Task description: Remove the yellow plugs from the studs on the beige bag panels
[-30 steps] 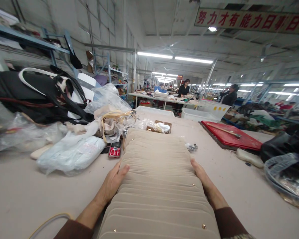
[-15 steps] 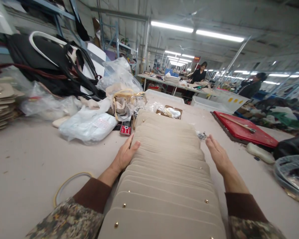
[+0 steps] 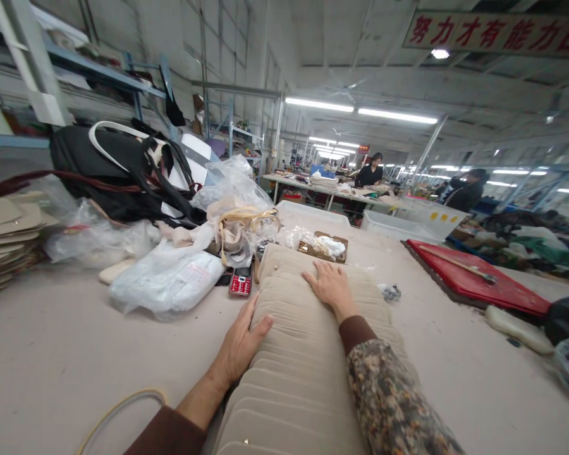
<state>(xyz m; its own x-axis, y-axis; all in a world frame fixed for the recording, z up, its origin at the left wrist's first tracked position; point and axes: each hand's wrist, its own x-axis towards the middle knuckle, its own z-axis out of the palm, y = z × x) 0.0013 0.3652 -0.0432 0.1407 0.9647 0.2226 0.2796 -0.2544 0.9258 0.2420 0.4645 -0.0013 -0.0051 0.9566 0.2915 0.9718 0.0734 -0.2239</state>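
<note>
A long fanned row of beige leather panels (image 3: 294, 354) with small gold studs runs down the table from near me toward the far end. My left hand (image 3: 241, 344) rests against the row's left edge, fingers apart and thumb on top. My right hand (image 3: 329, 284) lies flat and open on the far end of the row, palm down, its patterned sleeve crossing the panels.
A red phone (image 3: 240, 282), plastic bags (image 3: 165, 281) and black bags (image 3: 109, 170) crowd the left. A small tray of parts (image 3: 323, 247) sits past the row. A red board (image 3: 474, 278) lies right. Stacked panels (image 3: 7, 240) sit far left. People work at distant tables.
My right hand left the row's right edge, lifted, and now lies flat on top of the far end. My left hand stayed at the left edge.
</note>
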